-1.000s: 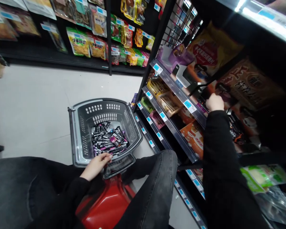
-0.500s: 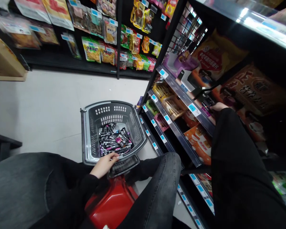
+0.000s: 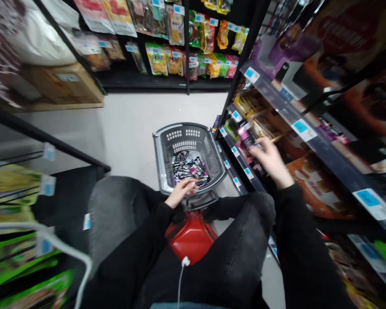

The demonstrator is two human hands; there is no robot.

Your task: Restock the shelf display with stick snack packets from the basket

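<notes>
In my right hand (image 3: pixel 270 159), a few small black-and-purple sachets (image 3: pixel 246 135) are gripped at one end, in front of the shelf. They are blurred, and I cannot tell how many there are. A dark grey plastic basket (image 3: pixel 212 161) stands on the floor before my knees, with a heap of similar black-and-purple sachets (image 3: pixel 188 165) on its bottom. My left hand (image 3: pixel 181 192) lies at the basket's near rim, fingers loosely bent and holding nothing that I can see.
A black shelf rack (image 3: pixel 276 105) with price tags and boxed snacks rises on my right. Bagged snacks (image 3: pixel 157 58) hang at the back. A cardboard box (image 3: pixel 67 88) is at left, near another rack (image 3: pixel 73 193). Something red (image 3: pixel 191 238) shows between my legs.
My right hand has come off the upper right shelf towards the basket, bringing out sachets. The view has turned left. My left hand has stayed by the basket's near rim.
</notes>
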